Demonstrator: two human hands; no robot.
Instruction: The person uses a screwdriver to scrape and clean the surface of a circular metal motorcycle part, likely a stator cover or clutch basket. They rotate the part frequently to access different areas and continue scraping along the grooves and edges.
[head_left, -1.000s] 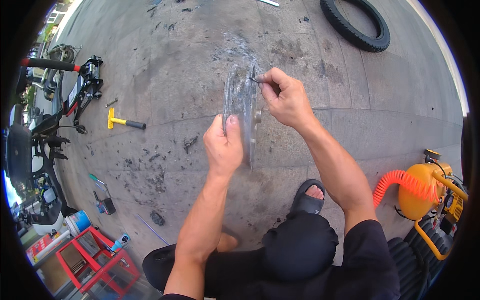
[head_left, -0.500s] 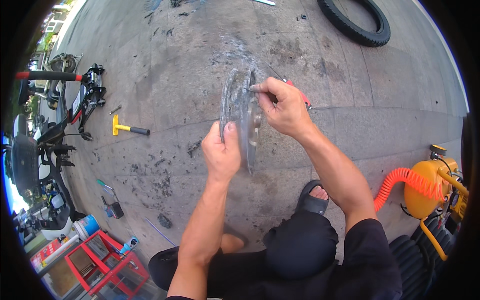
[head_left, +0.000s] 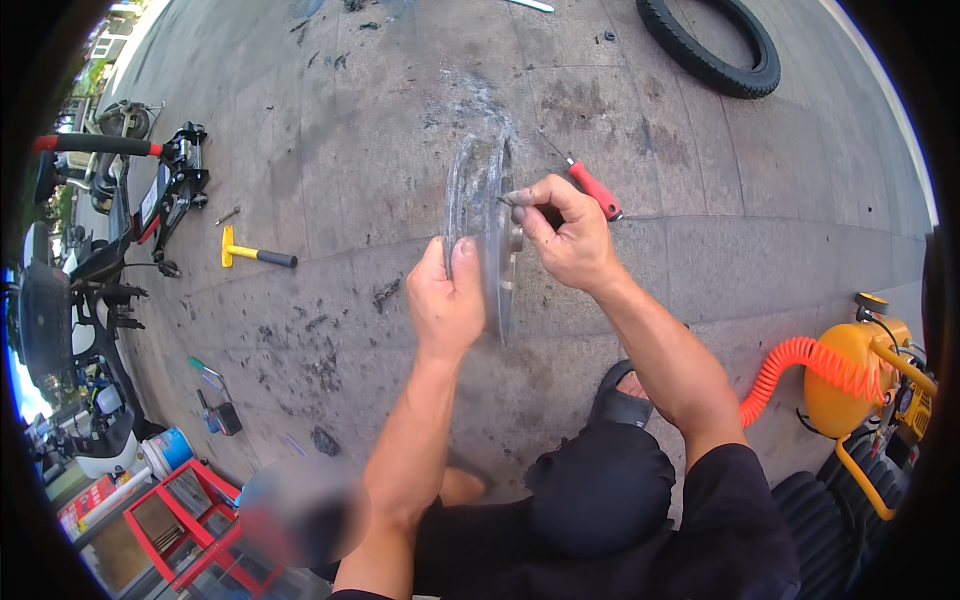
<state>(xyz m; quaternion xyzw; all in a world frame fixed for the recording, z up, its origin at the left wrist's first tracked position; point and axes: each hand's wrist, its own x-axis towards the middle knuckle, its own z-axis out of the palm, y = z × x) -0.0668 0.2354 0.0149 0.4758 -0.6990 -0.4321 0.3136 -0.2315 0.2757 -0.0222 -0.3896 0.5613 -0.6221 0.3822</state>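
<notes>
A dusty grey wheel rim [head_left: 470, 190] stands upright in front of me, seen nearly edge-on. My left hand [head_left: 445, 300] grips its near left side, thumb over the edge. At the rim's right edge my right hand [head_left: 568, 228] is closed in a pinch, thumb and forefinger together. A small dark tip shows at those fingers, too small to name. Just beyond that hand, a screwdriver [head_left: 595, 190] with a red handle and thin shaft lies on the paving.
A black tyre [head_left: 715, 75] lies far right. At right stands a yellow air compressor [head_left: 845, 375] with an orange coiled hose [head_left: 790, 370]. Left are a yellow hammer [head_left: 255, 253], a motorbike [head_left: 100, 260] and a red rack [head_left: 180, 520]. A blurred shape [head_left: 305, 510] covers the lower left.
My right hand has slid slightly down along the rim's edge, showing more of the screwdriver. The left hand keeps its grip. A blurred shape has appeared at lower left.
</notes>
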